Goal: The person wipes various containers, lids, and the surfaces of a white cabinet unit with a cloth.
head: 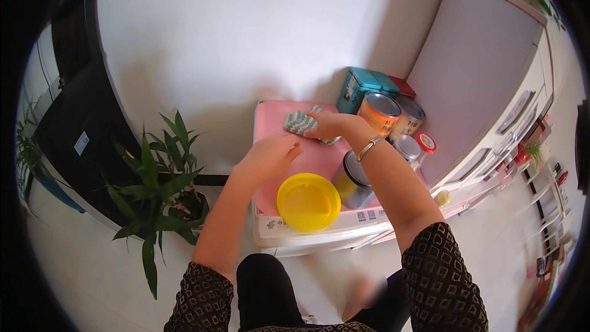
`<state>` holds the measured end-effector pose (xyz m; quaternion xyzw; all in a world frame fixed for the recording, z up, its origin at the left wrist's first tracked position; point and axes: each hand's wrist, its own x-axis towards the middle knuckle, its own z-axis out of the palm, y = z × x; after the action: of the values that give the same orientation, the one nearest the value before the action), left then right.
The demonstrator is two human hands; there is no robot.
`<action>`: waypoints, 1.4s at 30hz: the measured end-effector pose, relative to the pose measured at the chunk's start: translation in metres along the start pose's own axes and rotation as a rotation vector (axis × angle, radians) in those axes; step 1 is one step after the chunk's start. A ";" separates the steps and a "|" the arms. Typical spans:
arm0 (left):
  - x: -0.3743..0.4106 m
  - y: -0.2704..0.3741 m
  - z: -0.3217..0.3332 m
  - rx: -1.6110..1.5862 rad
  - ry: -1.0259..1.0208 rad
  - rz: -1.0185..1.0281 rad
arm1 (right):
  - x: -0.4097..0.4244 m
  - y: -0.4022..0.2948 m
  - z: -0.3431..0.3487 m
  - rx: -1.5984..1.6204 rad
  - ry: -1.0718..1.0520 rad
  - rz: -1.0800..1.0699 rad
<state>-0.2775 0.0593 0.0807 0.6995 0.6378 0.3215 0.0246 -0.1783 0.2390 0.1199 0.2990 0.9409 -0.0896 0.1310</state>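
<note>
Under the fingers of my right hand (pixel 329 123) is a grey-green and white patterned cloth (pixel 297 121), pressed against the pink covering (pixel 318 157) of a white cabinet top. A metal bangle is on that wrist. My left hand (pixel 269 156) is held over the left part of the pink surface, loosely curled, with a small gap between its fingers and nothing visible in it. Closer to my body, a round yellow plastic tub or lid (pixel 309 202) sits by the front edge. Beside it stands a tin can (pixel 354 182), partly hidden by my right forearm.
Teal tins (pixel 362 86), an orange tin (pixel 379 113), another printed tin (pixel 409 113) and a red-lidded jar (pixel 426 143) crowd the right back. A tall cabinet (pixel 474 55) rises at the right. Leftward are a potted plant (pixel 189 203) and a black panel (pixel 87 124).
</note>
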 end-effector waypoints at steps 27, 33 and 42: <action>0.047 -0.075 0.065 -0.166 0.839 -0.203 | 0.131 -0.042 -0.004 -0.053 0.126 -0.170; 0.038 -0.090 0.053 -0.116 1.019 -0.324 | 0.121 -0.085 0.012 -0.216 0.101 -0.345; -0.037 -0.072 0.012 -0.688 0.721 -0.481 | 0.043 -0.147 0.043 -0.034 -0.158 -0.396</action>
<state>-0.3336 0.0436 0.0237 0.3315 0.6056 0.7158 0.1047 -0.2899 0.1327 0.0794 0.0982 0.9695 -0.1209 0.1893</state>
